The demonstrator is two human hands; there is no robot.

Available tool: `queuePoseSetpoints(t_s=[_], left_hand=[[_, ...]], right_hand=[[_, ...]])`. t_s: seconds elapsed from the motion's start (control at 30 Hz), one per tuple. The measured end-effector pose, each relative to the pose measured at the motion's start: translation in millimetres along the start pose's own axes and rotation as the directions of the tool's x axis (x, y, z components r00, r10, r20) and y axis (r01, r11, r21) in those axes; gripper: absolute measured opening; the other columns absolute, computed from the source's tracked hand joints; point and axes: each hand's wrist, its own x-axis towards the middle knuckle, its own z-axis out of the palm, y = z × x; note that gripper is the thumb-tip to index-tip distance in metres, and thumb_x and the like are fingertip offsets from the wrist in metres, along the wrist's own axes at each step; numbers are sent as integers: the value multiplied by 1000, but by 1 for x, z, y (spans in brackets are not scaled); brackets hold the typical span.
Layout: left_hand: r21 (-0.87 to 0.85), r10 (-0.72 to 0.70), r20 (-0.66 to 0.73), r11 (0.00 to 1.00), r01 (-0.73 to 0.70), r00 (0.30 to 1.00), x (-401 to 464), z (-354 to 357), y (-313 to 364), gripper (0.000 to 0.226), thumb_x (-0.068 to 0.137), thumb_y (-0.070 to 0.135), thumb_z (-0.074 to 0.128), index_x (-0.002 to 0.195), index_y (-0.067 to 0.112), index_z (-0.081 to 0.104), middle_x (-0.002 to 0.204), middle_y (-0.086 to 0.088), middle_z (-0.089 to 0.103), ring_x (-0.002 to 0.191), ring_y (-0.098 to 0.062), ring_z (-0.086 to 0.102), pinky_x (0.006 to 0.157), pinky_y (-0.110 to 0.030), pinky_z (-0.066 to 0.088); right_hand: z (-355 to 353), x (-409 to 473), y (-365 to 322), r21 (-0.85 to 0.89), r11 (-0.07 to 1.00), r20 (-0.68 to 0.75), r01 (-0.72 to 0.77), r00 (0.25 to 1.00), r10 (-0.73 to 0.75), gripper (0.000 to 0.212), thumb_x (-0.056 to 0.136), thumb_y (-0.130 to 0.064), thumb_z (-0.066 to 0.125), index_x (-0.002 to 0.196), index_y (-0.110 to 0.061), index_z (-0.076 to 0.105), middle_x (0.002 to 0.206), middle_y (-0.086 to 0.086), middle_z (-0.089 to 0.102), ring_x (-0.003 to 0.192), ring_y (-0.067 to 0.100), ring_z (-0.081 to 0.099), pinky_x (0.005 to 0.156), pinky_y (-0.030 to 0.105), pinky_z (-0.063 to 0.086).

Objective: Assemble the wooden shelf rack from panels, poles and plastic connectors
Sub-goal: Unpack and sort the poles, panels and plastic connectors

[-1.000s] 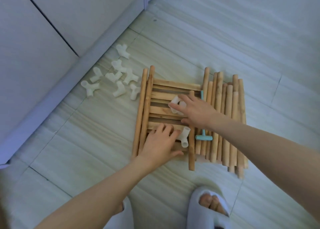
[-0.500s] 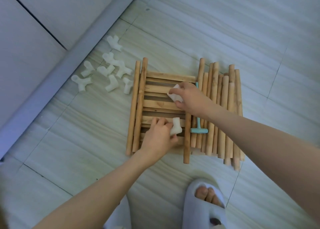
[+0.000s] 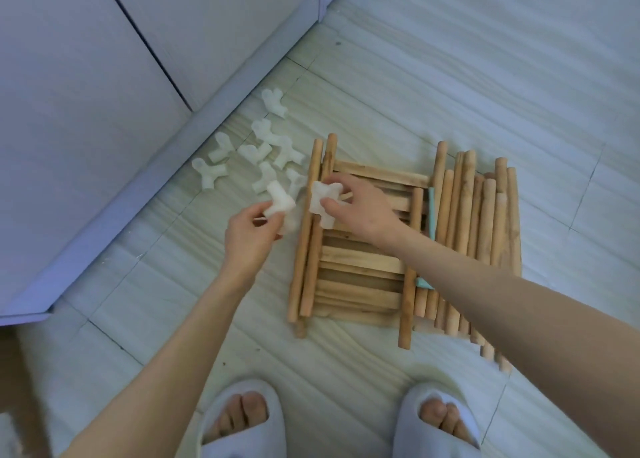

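While both arms reach over the pale tiled floor [image 3: 450, 77], the left hand [image 3: 247, 231] pinches one white plastic connector [image 3: 278, 201] and the right hand [image 3: 360, 208] grips a second white connector [image 3: 320, 198] above the two left-hand round wooden poles [image 3: 306, 229]. The slatted wooden panel [image 3: 360, 267] lies flat between those poles and the bundle of poles [image 3: 485, 236]. Loose white connectors [image 3: 266, 149] lie near the grey cabinet base [image 3: 138, 187]
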Motion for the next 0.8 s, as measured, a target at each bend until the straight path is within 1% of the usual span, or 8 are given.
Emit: queuePoseSetpoints(t_s=[0.17,0.27,0.33,0.43,0.53,0.6,0.7,0.8], left_hand=[[-306,-324,-233,919,246,917,48,-46,-29,40,91,5,56,130,-5,49,126,-19,55,92,-21,58,78,-27,53],[-395,-353,-284,891,226,892,73,-58,-32,35,91,4,56,125,-5,53,114,-14,58,86,-20,57,65,-19,53],[-435,-360,-269,873,221,893,88,-59,-27,24,91,4,55,114,-3,58,95,-9,58,76,-16,56,63,-19,53],[-505,-379,-119,819,272,918,111,-52,-15,6,93,4,51,90,3,57,79,-6,51,70,-12,51,66,-22,55],[-535,-316,53,792,294,947,126,-40,1,18,95,4,47,110,3,56,86,-6,53,74,-11,52,82,-27,53],[-548,-269,112,787,285,957,131,-35,11,25,96,3,44,119,2,53,99,-10,57,88,-15,57,93,-29,48],[-553,-223,107,796,244,969,128,-33,20,21,95,-1,41,100,11,57,100,-6,58,94,-14,57,88,-26,49],[-509,-210,27,839,194,977,106,-28,25,28,93,-4,40,91,20,56,93,5,56,83,-6,53,74,-19,47]], right_hand=[[65,21,-38,177,977,134,-118,986,95,38,90,-29,57,127,-19,53,96,-7,49,92,15,50,72,25,47],[89,42,-50,424,769,279,-478,877,391,36,91,-23,57,126,-17,51,123,4,51,105,27,55,54,28,51],[97,59,-52,535,620,287,-574,813,506,36,92,-20,55,127,-15,49,125,9,52,107,29,55,60,31,53],[98,81,-52,604,581,218,-546,814,538,42,94,-22,53,133,-12,42,117,7,50,95,22,54,81,38,56],[87,96,-54,649,610,151,-455,862,484,52,96,-21,50,143,-14,30,134,8,43,78,11,46,91,38,51],[76,99,-57,693,583,165,-424,881,444,55,97,-19,47,146,-16,24,143,5,37,92,14,46,91,36,49],[60,92,-58,664,604,205,-440,885,418,55,98,-16,44,148,-18,22,151,0,27,128,22,37,97,40,46],[39,71,-56,641,636,193,-430,892,409,47,98,-13,43,143,-13,32,142,3,36,122,22,44,90,38,51]])
